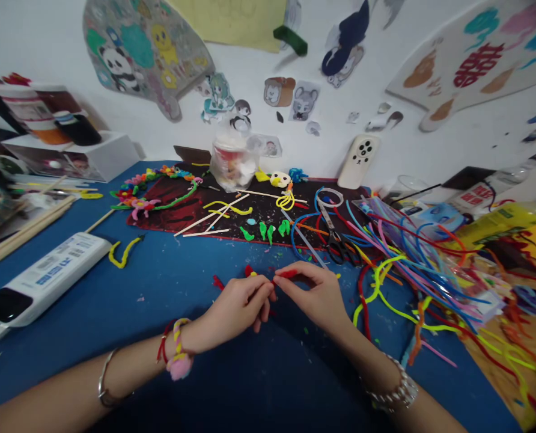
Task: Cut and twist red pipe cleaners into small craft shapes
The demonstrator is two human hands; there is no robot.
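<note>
My left hand (245, 300) is closed in a pinch over the blue table, fingertips round a small red and yellow pipe-cleaner piece (250, 272) that is mostly hidden behind the fingers. Beside it, my right hand (315, 296) pinches a short red pipe cleaner (288, 273) between thumb and forefinger. The fingertips of both hands nearly meet. Another red fuzzy tip (217, 282) shows just left of my left hand; whether it joins the held piece I cannot tell. Several green twisted pipe-cleaner pieces (268, 231) lie beyond the hands.
Black-handled scissors (338, 243) lie on the dark mat (182, 210). Loose colourful pipe cleaners (412, 264) crowd the right side. At left are a white power-tool-like device (47, 279) and a colourful pipe-cleaner wreath (178, 204). A phone (359, 161) leans against the wall.
</note>
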